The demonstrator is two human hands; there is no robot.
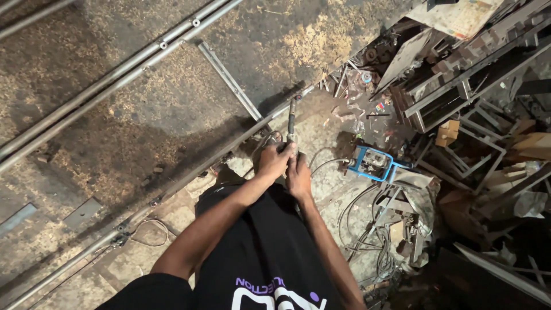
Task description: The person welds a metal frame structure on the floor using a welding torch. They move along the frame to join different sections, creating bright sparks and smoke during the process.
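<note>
— Black fabric of a shirt [270,252] is seen nearest the lens, with two bare forearms reaching far from it. What is held?

— A slim rod-like tool [291,123] is gripped by both hands. The left hand [274,159] is wrapped shut around its lower end, and the right hand [298,175] is closed just beside it, touching the left.

— Where is the tool pointed?

— Its tip is set against a long metal rail [172,186] laid across the floor [143,103], where a cross bar [229,80] meets it. More rails [103,80] are laid further left.

— And to the right?

— A blue-framed machine [373,163] is seen near the hands, with cables [356,224] trailing, and scrap metal [470,86] is heaped beyond.
</note>
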